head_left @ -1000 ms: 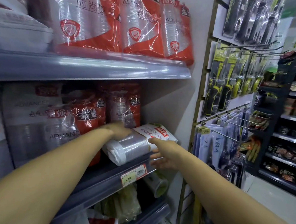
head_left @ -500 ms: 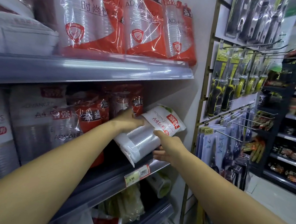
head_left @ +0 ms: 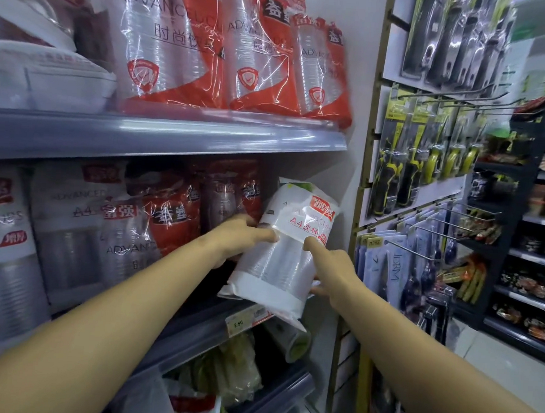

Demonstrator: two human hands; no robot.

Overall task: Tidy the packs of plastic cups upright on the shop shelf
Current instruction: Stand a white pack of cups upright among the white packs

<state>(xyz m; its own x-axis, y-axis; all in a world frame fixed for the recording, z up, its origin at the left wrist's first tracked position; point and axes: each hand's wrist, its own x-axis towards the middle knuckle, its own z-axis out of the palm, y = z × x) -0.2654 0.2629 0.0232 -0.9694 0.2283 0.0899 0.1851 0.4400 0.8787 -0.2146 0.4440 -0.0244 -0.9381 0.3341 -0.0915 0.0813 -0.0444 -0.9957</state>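
A white pack of clear plastic cups [head_left: 285, 259] with a red label stands nearly upright at the right end of the middle shelf [head_left: 192, 326], leaning slightly right, its bottom over the shelf's front edge. My left hand [head_left: 240, 236] grips its left side. My right hand [head_left: 328, 271] holds its right side, forefinger stretched across the front. Red packs of cups [head_left: 170, 218] and white packs [head_left: 73, 224] stand upright to the left on the same shelf.
Tall red cup packs [head_left: 230, 48] and white foam trays [head_left: 48, 74] fill the upper shelf. A price tag [head_left: 243, 322] hangs on the middle shelf's edge. Bagged goods lie on the lower shelf [head_left: 230, 374]. A pegboard with hanging tools [head_left: 426, 159] stands right.
The white pack lay on its side on the shelf; both hands have lifted and turned it until it stands nearly upright.
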